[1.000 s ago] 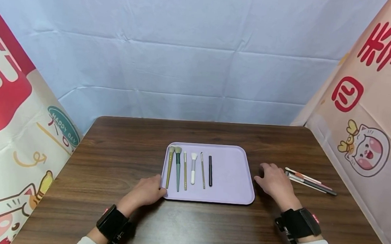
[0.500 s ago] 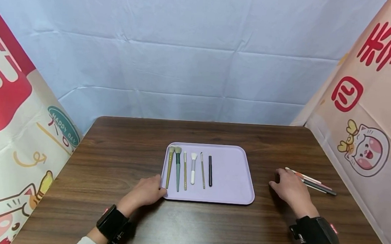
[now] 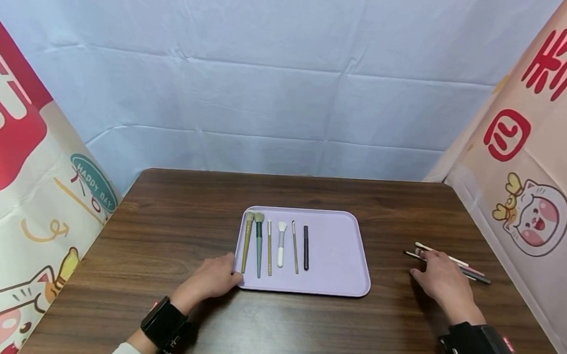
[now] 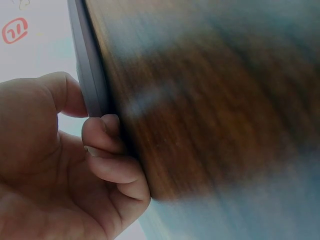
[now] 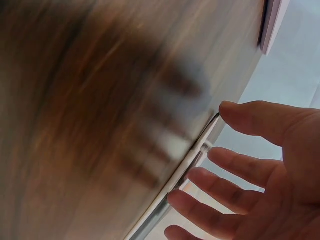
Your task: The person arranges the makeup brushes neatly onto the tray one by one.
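My left hand [image 3: 213, 276] grips the near left corner of a lilac tray [image 3: 337, 256]; in the left wrist view its thumb and curled fingers [image 4: 117, 172] pinch the rim. On the tray lie several makeup brushes in a row, among them a green-handled brush [image 3: 259, 251], a white one [image 3: 281, 247] and a black stick [image 3: 305, 249]. Right of the tray, my right hand [image 3: 443, 281] is low over a loose bunch of slim brushes. In the right wrist view its fingers are spread, with the thumb [image 5: 250, 115] at the dark tip of a thin brush [image 5: 167, 187].
A pale brush [image 3: 427, 247] and a dark handle [image 3: 479, 277] stick out from under the right hand. Everything lies on a brown wooden table [image 3: 174, 208]. A pale blue cloth [image 3: 268, 100] hangs behind, and printed cloths [image 3: 522, 175] stand at both sides.
My right hand has moved right, from beside the tray to over the loose brushes. A dark brush tip now shows left of its fingers. The left hand stays on the tray corner.
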A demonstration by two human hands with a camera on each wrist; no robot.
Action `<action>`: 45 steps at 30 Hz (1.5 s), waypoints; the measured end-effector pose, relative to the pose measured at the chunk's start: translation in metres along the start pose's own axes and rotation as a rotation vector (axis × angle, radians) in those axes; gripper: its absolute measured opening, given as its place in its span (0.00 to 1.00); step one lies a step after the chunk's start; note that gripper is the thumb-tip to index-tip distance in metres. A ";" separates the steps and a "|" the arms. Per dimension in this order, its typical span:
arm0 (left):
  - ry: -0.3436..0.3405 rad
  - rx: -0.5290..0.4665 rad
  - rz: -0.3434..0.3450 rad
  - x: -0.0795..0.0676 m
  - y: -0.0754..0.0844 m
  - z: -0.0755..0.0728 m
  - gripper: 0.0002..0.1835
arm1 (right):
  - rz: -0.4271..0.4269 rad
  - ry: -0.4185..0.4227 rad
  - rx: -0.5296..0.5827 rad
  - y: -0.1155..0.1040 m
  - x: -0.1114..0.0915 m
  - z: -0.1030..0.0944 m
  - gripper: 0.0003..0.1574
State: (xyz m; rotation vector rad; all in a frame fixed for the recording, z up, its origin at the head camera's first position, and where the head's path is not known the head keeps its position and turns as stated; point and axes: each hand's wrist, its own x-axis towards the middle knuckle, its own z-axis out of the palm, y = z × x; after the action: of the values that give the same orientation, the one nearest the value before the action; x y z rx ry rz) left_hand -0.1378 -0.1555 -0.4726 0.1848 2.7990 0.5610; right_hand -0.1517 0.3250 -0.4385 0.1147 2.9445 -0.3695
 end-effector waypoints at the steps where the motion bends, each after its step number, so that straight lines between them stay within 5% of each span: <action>1: -0.001 -0.002 -0.002 0.000 0.000 0.000 0.12 | 0.002 -0.002 -0.003 0.002 0.000 -0.001 0.35; 17: 0.013 0.007 0.006 0.001 -0.002 0.002 0.13 | 0.039 -0.071 -0.052 0.023 0.009 -0.005 0.39; 45: 0.024 0.001 -0.001 0.001 -0.001 0.002 0.13 | 0.035 -0.129 -0.021 0.039 0.023 -0.007 0.12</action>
State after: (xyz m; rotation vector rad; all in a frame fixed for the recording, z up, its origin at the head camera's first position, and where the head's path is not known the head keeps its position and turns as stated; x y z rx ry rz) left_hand -0.1379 -0.1550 -0.4752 0.1786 2.8220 0.5659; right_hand -0.1718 0.3653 -0.4454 0.1335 2.8142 -0.3278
